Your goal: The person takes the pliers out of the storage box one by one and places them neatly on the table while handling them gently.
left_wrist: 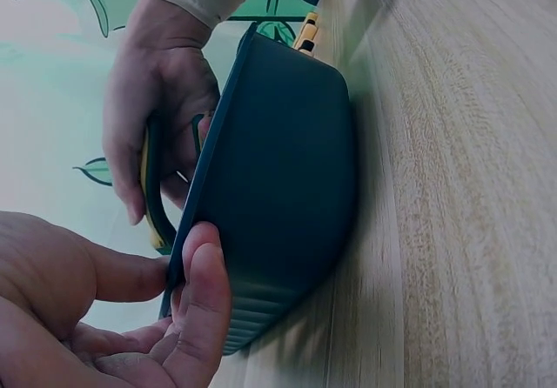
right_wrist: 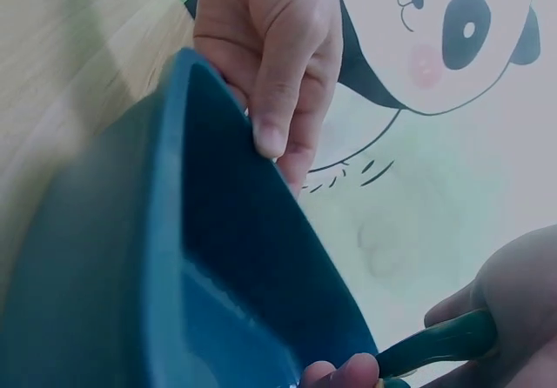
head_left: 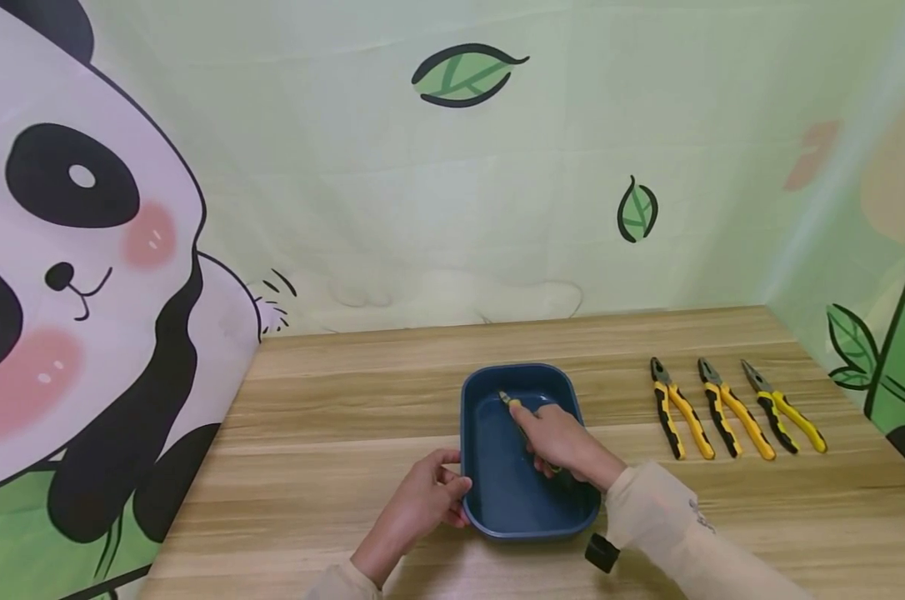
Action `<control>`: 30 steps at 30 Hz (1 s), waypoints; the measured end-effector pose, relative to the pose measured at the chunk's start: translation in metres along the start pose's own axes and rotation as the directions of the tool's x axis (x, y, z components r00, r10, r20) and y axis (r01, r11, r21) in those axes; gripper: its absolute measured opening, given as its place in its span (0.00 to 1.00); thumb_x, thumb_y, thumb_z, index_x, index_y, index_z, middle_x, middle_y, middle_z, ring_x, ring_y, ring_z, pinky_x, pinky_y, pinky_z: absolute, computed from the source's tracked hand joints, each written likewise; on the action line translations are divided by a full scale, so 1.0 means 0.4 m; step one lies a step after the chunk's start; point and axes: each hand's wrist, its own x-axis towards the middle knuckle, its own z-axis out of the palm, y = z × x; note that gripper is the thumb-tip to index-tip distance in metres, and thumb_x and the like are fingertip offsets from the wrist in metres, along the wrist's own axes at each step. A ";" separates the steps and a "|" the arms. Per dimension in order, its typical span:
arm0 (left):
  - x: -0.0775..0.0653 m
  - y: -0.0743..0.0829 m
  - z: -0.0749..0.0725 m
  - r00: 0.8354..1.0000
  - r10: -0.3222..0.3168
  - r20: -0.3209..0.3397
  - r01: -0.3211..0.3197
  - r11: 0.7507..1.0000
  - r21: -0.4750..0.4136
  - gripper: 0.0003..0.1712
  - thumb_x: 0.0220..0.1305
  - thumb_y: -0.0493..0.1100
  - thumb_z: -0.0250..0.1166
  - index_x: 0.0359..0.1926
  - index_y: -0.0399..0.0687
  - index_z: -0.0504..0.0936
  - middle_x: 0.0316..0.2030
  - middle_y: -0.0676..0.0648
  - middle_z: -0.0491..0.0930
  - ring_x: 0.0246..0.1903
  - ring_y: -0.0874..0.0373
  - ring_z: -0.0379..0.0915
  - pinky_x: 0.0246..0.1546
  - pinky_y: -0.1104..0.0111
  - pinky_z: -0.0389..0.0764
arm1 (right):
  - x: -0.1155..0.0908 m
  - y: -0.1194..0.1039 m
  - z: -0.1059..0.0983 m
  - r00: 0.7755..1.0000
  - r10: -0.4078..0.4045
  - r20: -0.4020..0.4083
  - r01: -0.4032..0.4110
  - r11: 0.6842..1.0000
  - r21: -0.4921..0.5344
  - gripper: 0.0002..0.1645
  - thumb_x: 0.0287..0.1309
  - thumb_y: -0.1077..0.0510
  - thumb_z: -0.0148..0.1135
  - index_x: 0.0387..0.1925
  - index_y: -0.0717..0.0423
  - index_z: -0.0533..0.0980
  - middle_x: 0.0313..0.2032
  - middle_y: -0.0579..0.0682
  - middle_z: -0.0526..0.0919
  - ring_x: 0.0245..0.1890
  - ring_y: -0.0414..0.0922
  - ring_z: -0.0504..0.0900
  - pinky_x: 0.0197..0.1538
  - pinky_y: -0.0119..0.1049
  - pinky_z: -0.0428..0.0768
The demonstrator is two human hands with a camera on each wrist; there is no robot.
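Note:
A dark blue rectangular box (head_left: 497,504) stands on the wooden table. My left hand (head_left: 426,492) pinches its left rim, thumb on top and fingers against the outer wall, as the left wrist view also shows. Over the box's interior, my right hand (head_left: 561,437) grips a pair of pliers (head_left: 507,399) by the handles, their tip pointing to the far left. In the right wrist view a green handle (right_wrist: 448,340) shows between the right hand's fingers. The palm covers most of the pliers, and I cannot tell whether they touch the box floor.
To the right of the box lie three more yellow-and-black pliers in a row: left pliers (head_left: 678,408), middle pliers (head_left: 733,408) and right pliers (head_left: 786,408). Behind the wooden table (head_left: 347,400) hangs a panda-and-leaf printed cloth (head_left: 347,167).

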 end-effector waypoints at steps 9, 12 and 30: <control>0.002 0.000 0.003 1.000 -0.002 0.007 0.002 1.000 -0.006 0.23 0.64 0.31 0.57 0.58 0.27 0.63 0.31 0.35 0.74 0.18 0.56 0.76 0.20 0.64 0.81 | -0.016 -0.015 -0.010 0.999 -0.031 0.012 0.030 0.997 0.074 0.37 0.67 0.38 0.42 0.18 0.65 0.73 0.11 0.54 0.73 0.07 0.45 0.70 0.16 0.38 0.74; 0.003 -0.001 0.002 1.000 -0.002 0.009 0.002 1.000 -0.006 0.24 0.64 0.31 0.57 0.59 0.27 0.63 0.31 0.35 0.74 0.18 0.56 0.76 0.20 0.63 0.81 | -0.022 -0.022 -0.016 0.999 -0.036 0.016 0.034 0.995 0.091 0.37 0.67 0.37 0.41 0.17 0.64 0.73 0.11 0.54 0.73 0.07 0.46 0.69 0.17 0.37 0.74; 0.003 -0.001 0.003 1.000 0.002 0.005 -0.002 1.000 -0.003 0.23 0.64 0.32 0.57 0.58 0.27 0.63 0.31 0.36 0.74 0.18 0.55 0.76 0.20 0.63 0.81 | -0.042 -0.057 -0.048 0.999 -0.050 0.018 0.048 0.991 0.126 0.37 0.66 0.36 0.41 0.19 0.61 0.74 0.13 0.54 0.73 0.07 0.46 0.69 0.19 0.42 0.77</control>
